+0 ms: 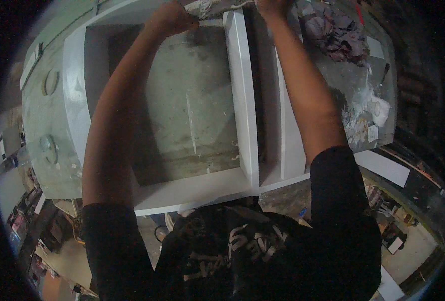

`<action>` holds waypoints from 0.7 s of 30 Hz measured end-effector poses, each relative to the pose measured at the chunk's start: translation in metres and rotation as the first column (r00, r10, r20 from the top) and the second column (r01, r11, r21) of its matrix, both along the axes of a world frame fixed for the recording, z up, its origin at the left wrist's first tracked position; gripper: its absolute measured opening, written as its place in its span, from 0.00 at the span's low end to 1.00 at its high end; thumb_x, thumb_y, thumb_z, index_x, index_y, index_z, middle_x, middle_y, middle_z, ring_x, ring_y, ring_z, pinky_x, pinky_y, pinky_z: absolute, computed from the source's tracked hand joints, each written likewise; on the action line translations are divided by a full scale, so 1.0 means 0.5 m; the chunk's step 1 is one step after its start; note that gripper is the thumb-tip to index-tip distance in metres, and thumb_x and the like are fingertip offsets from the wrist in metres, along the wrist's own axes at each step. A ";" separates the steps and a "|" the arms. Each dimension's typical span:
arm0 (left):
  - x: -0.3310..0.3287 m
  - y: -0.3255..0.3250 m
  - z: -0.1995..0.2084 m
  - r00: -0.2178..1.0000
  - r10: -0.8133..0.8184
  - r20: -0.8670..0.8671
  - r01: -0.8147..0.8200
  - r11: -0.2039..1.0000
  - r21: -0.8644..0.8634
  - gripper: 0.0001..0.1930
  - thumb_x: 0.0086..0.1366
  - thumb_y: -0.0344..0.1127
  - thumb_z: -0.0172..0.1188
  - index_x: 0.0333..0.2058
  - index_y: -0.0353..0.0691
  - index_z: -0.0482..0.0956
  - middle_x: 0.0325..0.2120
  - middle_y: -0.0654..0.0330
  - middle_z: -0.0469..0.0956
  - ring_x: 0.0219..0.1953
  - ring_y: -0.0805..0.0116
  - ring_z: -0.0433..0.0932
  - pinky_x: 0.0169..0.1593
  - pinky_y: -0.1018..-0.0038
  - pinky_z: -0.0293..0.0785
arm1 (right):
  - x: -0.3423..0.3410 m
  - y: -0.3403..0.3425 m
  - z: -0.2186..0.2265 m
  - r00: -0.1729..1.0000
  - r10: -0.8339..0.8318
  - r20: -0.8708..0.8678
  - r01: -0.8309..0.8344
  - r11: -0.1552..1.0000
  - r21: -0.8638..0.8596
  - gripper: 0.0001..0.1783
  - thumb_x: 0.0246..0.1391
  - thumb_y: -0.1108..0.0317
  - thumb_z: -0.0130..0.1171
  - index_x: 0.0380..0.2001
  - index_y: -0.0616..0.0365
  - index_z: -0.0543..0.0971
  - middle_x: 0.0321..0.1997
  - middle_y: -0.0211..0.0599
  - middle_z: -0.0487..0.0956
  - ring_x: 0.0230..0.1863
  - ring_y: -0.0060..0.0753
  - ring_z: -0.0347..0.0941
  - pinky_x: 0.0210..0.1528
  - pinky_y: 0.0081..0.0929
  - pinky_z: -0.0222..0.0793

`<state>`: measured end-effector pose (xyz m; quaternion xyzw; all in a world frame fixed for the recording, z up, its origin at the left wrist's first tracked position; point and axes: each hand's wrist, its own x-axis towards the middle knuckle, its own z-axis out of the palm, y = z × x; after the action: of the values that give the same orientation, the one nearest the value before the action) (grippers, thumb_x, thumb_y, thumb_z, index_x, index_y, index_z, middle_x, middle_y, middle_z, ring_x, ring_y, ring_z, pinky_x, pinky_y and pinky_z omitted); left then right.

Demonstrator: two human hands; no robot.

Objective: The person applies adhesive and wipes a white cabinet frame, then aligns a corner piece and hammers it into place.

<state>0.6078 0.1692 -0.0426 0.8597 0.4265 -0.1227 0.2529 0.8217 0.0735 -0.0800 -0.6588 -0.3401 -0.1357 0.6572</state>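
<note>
Both my arms reach forward over a white box-like frame point(243, 90) with dividing panels, lying on a greenish worktop. At the far side of the frame, my left hand point(174, 19) is closed, its fingers curled beside a pale, rope-like strip point(232, 6). That strip stretches along the far edge to my right hand point(274, 7), which is partly cut off by the top of the view. My right fingers appear closed at the strip's end. What exactly the strip is made of cannot be made out.
Crumpled dark purplish cloth point(335, 35) lies on the worktop at the right. Nearer, white smears and a crumpled white piece point(380, 110) sit there. Two tape-like rings point(50, 83) rest at the left. A white board point(383, 168) lies lower right.
</note>
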 end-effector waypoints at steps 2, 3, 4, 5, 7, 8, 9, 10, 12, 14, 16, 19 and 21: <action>0.005 0.021 -0.049 0.986 -0.013 0.169 0.009 1.000 0.022 0.37 0.50 0.56 0.71 0.53 0.37 0.75 0.49 0.48 0.78 0.50 0.57 0.77 0.53 0.61 0.72 | 0.045 0.018 0.023 0.990 0.133 0.055 -0.098 0.901 -0.423 0.16 0.49 0.62 0.56 0.30 0.68 0.73 0.29 0.51 0.73 0.36 0.43 0.71 0.43 0.45 0.64; 0.003 0.044 -0.088 0.976 0.036 0.213 -0.044 0.999 0.030 0.36 0.50 0.56 0.70 0.53 0.39 0.75 0.50 0.49 0.77 0.50 0.57 0.77 0.53 0.61 0.72 | 0.053 0.035 0.028 0.975 0.215 0.058 -0.136 0.782 -0.608 0.18 0.50 0.61 0.57 0.33 0.69 0.74 0.33 0.54 0.75 0.39 0.45 0.73 0.46 0.47 0.65; 0.016 0.071 -0.128 0.960 0.074 0.272 -0.087 0.996 0.036 0.36 0.50 0.56 0.70 0.53 0.40 0.75 0.50 0.49 0.77 0.51 0.58 0.76 0.54 0.61 0.72 | 0.075 0.063 0.016 0.933 0.172 0.316 0.060 0.793 -0.607 0.20 0.50 0.59 0.57 0.36 0.69 0.74 0.37 0.55 0.75 0.42 0.46 0.72 0.49 0.46 0.65; 0.048 0.095 -0.155 0.936 0.095 0.339 -0.113 0.993 0.036 0.35 0.50 0.56 0.70 0.53 0.42 0.75 0.50 0.50 0.77 0.51 0.58 0.76 0.54 0.61 0.71 | 0.119 0.086 -0.001 0.819 0.114 0.563 0.268 0.791 -0.550 0.22 0.51 0.58 0.58 0.39 0.69 0.74 0.40 0.56 0.75 0.45 0.47 0.72 0.51 0.46 0.65; 0.045 0.174 -0.218 0.944 -0.065 0.322 0.058 0.998 0.033 0.35 0.50 0.57 0.70 0.54 0.43 0.75 0.51 0.52 0.77 0.53 0.59 0.75 0.55 0.60 0.70 | 0.091 0.117 -0.007 0.869 0.007 0.494 0.254 0.851 -0.460 0.26 0.52 0.56 0.58 0.45 0.69 0.73 0.46 0.57 0.74 0.50 0.49 0.71 0.54 0.46 0.65; -0.012 0.204 -0.248 0.952 -0.111 0.285 0.109 0.994 0.023 0.36 0.50 0.57 0.70 0.54 0.43 0.75 0.52 0.53 0.76 0.55 0.60 0.74 0.55 0.60 0.70 | 0.003 0.145 0.002 0.989 0.013 0.146 0.048 0.912 -0.408 0.27 0.52 0.55 0.59 0.47 0.69 0.73 0.49 0.58 0.74 0.52 0.49 0.71 0.55 0.46 0.64; -0.018 0.184 -0.237 0.970 -0.011 0.243 0.022 0.999 -0.042 0.36 0.51 0.58 0.69 0.54 0.42 0.75 0.53 0.53 0.76 0.54 0.59 0.74 0.55 0.60 0.70 | -0.023 0.142 0.011 0.982 0.019 -0.190 -0.077 0.950 -0.302 0.29 0.52 0.55 0.59 0.49 0.69 0.72 0.51 0.58 0.73 0.54 0.50 0.70 0.56 0.46 0.64; 0.028 0.130 -0.186 0.973 0.045 0.226 -0.021 0.994 -0.108 0.36 0.52 0.58 0.68 0.54 0.42 0.75 0.53 0.53 0.76 0.54 0.59 0.75 0.55 0.59 0.70 | 0.021 0.112 0.012 0.989 -0.023 -0.148 -0.023 0.953 -0.303 0.29 0.52 0.55 0.60 0.50 0.69 0.72 0.51 0.58 0.73 0.54 0.51 0.70 0.56 0.46 0.64; 0.060 0.058 -0.077 0.979 0.161 0.128 -0.146 0.982 -0.116 0.36 0.53 0.59 0.67 0.53 0.40 0.75 0.54 0.53 0.75 0.53 0.58 0.76 0.53 0.59 0.71 | 0.060 0.102 0.023 0.994 -0.048 -0.094 0.022 0.964 -0.265 0.30 0.52 0.55 0.61 0.51 0.69 0.72 0.51 0.58 0.73 0.53 0.53 0.70 0.56 0.47 0.64; 0.041 0.022 -0.014 0.954 0.299 -0.015 -0.299 0.954 -0.015 0.35 0.55 0.59 0.65 0.53 0.38 0.76 0.54 0.52 0.75 0.50 0.57 0.77 0.51 0.60 0.73 | 0.036 0.125 0.031 0.985 0.012 -0.175 -0.064 0.953 -0.294 0.31 0.51 0.54 0.61 0.51 0.69 0.71 0.52 0.58 0.73 0.54 0.54 0.69 0.57 0.47 0.64; -0.015 0.077 -0.062 0.964 0.265 0.030 -0.265 0.964 0.011 0.35 0.57 0.59 0.63 0.55 0.39 0.74 0.54 0.50 0.74 0.50 0.55 0.78 0.51 0.60 0.73 | -0.007 0.152 0.028 0.983 0.057 -0.175 -0.102 0.960 -0.261 0.31 0.51 0.53 0.61 0.50 0.69 0.72 0.52 0.59 0.73 0.53 0.56 0.69 0.56 0.47 0.64; 0.052 0.019 -0.048 0.985 0.068 0.158 -0.067 0.998 -0.011 0.27 0.50 0.51 0.64 0.46 0.39 0.79 0.43 0.49 0.80 0.44 0.53 0.80 0.48 0.59 0.75 | 0.104 0.090 0.020 0.995 -0.051 0.080 0.071 0.959 -0.275 0.29 0.49 0.52 0.61 0.47 0.66 0.75 0.49 0.61 0.75 0.52 0.59 0.70 0.55 0.48 0.65; 0.002 0.012 -0.050 0.984 0.066 0.163 -0.064 0.998 -0.014 0.24 0.47 0.48 0.65 0.41 0.40 0.82 0.39 0.50 0.82 0.43 0.52 0.81 0.47 0.58 0.75 | 0.063 0.073 0.017 0.972 0.003 0.236 0.104 0.894 -0.436 0.28 0.48 0.51 0.61 0.44 0.65 0.76 0.47 0.62 0.75 0.51 0.62 0.70 0.53 0.49 0.65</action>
<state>0.6089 0.1752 -0.0678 0.8513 0.4316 -0.0455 0.2948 0.8533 0.1100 -0.0713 -0.7800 -0.4187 -0.1470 0.4413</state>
